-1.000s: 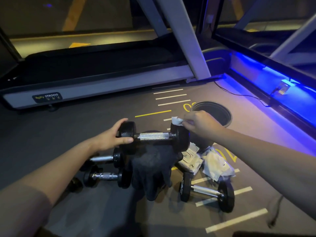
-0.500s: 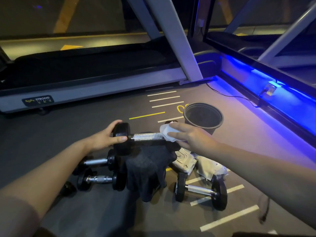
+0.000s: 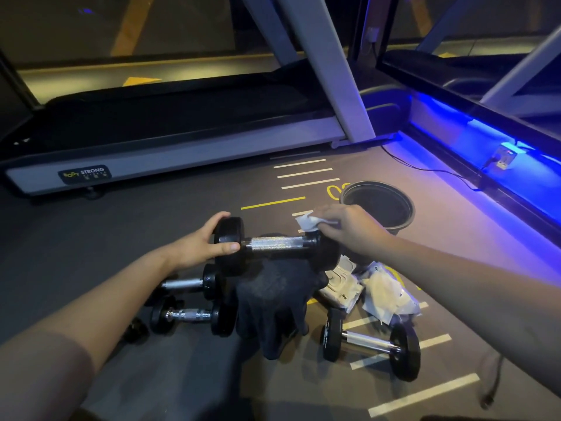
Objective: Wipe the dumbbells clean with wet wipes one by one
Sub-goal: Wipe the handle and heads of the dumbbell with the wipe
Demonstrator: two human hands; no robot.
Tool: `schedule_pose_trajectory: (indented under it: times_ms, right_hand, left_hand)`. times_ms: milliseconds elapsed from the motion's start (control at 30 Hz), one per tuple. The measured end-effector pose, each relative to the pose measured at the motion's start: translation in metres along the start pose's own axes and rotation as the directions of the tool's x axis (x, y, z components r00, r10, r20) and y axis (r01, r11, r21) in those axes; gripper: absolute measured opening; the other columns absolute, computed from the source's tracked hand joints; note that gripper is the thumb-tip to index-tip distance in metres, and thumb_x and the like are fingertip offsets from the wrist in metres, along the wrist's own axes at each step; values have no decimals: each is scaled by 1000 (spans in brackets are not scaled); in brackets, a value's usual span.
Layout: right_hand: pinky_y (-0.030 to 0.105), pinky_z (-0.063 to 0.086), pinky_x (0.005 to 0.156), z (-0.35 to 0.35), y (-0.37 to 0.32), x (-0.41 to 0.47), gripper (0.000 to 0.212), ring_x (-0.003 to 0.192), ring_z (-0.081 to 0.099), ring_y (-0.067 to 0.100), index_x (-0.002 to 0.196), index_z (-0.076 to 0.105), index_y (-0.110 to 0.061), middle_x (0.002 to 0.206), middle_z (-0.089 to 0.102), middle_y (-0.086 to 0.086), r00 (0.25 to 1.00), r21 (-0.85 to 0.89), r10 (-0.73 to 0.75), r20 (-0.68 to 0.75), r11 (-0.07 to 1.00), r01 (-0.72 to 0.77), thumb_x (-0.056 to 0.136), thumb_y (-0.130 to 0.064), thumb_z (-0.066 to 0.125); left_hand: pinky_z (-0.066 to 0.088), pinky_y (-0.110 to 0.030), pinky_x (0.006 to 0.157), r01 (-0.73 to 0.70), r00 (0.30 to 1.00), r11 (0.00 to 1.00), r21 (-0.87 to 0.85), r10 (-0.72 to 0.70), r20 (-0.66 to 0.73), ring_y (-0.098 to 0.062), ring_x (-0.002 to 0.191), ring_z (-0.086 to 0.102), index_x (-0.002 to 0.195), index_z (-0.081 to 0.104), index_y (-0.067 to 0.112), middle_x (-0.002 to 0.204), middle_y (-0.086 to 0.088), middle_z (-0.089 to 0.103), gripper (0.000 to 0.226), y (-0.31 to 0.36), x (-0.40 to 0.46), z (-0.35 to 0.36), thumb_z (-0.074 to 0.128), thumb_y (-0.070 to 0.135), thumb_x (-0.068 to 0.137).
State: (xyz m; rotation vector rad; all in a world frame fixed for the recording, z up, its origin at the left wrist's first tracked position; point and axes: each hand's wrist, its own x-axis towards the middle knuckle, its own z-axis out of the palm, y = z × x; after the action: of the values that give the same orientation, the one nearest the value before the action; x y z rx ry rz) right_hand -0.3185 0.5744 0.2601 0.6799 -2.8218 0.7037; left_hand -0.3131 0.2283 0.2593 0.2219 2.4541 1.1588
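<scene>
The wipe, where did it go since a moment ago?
The right hand slid the wet wipe from the dumbbell's handle back up onto its right end weight. The left hand kept gripping the left weight, and the dumbbells on the floor stayed put.

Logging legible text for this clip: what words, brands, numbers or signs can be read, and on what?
"STRONG": label on the treadmill side rail; the yellow logo before it and small line below are too blurred to read.
Yellow floor marking: partly hidden by the bucket, unreadable.
Wipes packet and dumbbell end print: too small.
</scene>
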Motion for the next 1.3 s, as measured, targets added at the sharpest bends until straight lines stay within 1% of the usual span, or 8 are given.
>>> schedule_pose_trajectory:
  times_ms: [133,200,433,700,900,1000,1167,1300]
  right_hand:
    - [29,39,64,-3,-7,20,19,72,59,27,74,65,-29,62,58,-4,988,-47,132,80,991,-129,91,-24,59]
    - [29,37,62,2,-11,30,22,68,52,27,69,64,-30,57,53,-4,983,-56,160,88,986,-155,90,-24,58]
    - [35,51,70,14,-26,53,22,81,58,29,99,75,-35,70,59,-1,967,-58,209,147,977,-203,90,-33,55]
    - [34,38,67,29,-64,39,22,95,63,36,105,70,-30,95,70,10,982,-274,100,163,960,-52,97,-35,50]
    - [35,41,71,28,-71,36,46,97,60,33,79,63,-21,76,63,9,958,-271,77,276,963,1,98,-54,38]
    - [38,45,85,25,-65,35,59,111,57,29,64,56,-12,63,61,3,953,-178,110,284,982,-60,101,-53,35]
    - [29,40,66,22,-63,43,24,90,63,13,96,77,-31,87,74,-8,945,-135,146,293,985,-110,88,-49,64]
    - [26,37,70,24,-63,47,34,91,56,7,107,72,-37,93,67,-18,948,-118,146,283,986,-116,75,-49,78]
  left_hand:
    - [36,-26,105,4,1000,1000,18,-4,-7,-16,130,50,151,23,38,144,4,48,90,-4,1,0,74,57,80]
    - [38,-25,103,3,1000,1000,20,-2,-14,-16,129,51,151,22,38,143,4,49,88,-6,1,0,73,53,80]
    - [41,1,70,-3,1000,998,67,5,-27,-16,120,54,152,20,36,139,4,48,78,-6,1,3,70,36,92]
    - [40,-24,95,4,1000,999,50,-3,-18,-18,121,56,152,19,40,140,1,52,84,-5,-1,3,72,45,87]
    - [40,-23,96,-9,1000,1000,29,9,-15,-18,122,57,150,22,38,136,1,55,82,-4,-1,3,73,43,87]
    - [43,-9,83,-10,1000,999,31,10,-14,-17,119,57,150,22,38,134,1,55,80,-3,-1,2,73,41,88]
    - [38,5,69,-26,999,999,20,27,-23,-15,112,56,150,23,35,134,-1,55,77,-3,-1,3,73,36,90]
    - [41,-13,85,-28,999,999,24,29,-29,-17,118,57,150,23,37,137,0,55,80,-4,-2,3,74,40,88]
